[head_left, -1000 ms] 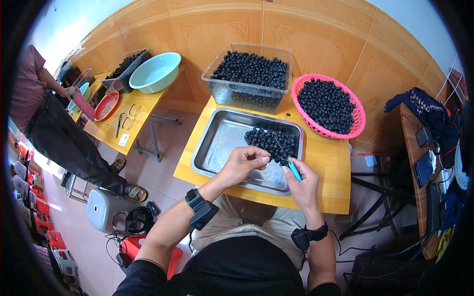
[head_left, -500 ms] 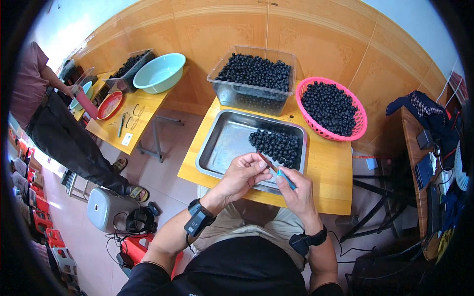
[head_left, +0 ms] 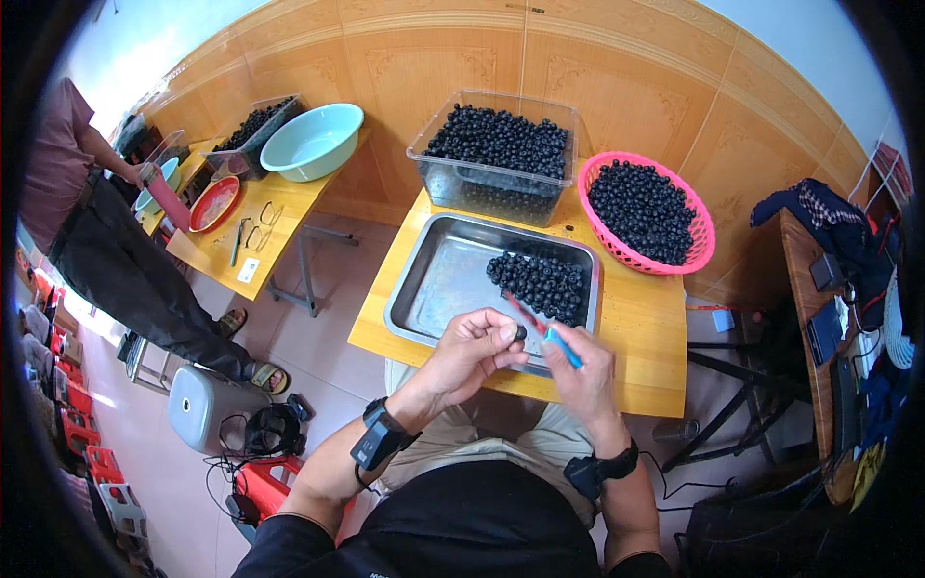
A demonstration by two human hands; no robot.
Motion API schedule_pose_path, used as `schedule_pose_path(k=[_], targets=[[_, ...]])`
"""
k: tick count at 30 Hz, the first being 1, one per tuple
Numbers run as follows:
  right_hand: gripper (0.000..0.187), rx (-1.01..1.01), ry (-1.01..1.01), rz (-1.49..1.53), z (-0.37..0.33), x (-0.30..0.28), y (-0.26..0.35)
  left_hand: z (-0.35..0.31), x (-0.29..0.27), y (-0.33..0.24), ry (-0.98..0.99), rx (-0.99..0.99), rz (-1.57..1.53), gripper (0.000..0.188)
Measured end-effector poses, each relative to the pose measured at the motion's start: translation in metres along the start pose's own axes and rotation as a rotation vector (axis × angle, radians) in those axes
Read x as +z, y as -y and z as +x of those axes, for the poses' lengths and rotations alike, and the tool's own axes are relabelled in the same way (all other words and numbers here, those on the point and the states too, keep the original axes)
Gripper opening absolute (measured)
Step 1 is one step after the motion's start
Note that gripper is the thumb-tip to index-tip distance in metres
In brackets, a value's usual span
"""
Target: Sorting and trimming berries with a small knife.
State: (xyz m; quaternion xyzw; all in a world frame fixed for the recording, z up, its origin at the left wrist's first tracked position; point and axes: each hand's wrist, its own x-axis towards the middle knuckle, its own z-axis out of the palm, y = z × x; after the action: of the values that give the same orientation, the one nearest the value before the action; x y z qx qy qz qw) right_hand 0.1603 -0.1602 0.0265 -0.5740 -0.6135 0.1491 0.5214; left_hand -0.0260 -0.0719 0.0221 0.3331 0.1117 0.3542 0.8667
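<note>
Basket (head_left: 707, 227) and tub (head_left: 487, 189) stand beyond the tray (head_left: 448, 277); left hand (head_left: 475, 347) pinches 1 berry (head_left: 521, 332), right hand (head_left: 585, 366) grips a blue-handled tool (head_left: 564, 349).

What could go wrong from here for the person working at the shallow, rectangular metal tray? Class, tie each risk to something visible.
First, the slim, blue-handled knife in the right hand has its blade close to the bare left hand, so a slip might cut a finger.

Second, the small, dark, round fruit pinched in the left hand could pop loose and perhaps miss the shallow, rectangular metal tray.
</note>
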Motion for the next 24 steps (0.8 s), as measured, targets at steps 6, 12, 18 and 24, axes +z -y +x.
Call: schedule_pose_path(k=[6, 12, 18, 24], targets=[[0.035, 0.094, -0.056, 0.209, -0.001, -0.006, 0.008, -0.005, 0.004, -0.005, 0.015, 0.033, 0.096, 0.012], [0.034, -0.079, 0.082, 0.142, 0.007, 0.0, 0.032, -0.009, 0.002, -0.003, 0.001, -0.011, 0.089, 0.011], [0.028, -0.128, 0.111, 0.175, 0.011, 0.011, 0.031, -0.01, -0.002, -0.002, 0.02, -0.03, 0.1, 0.013], [0.024, -0.089, 0.179, 0.134, 0.015, 0.008, 0.025, -0.009, -0.001, -0.006, -0.017, -0.081, 0.13, 0.013]])
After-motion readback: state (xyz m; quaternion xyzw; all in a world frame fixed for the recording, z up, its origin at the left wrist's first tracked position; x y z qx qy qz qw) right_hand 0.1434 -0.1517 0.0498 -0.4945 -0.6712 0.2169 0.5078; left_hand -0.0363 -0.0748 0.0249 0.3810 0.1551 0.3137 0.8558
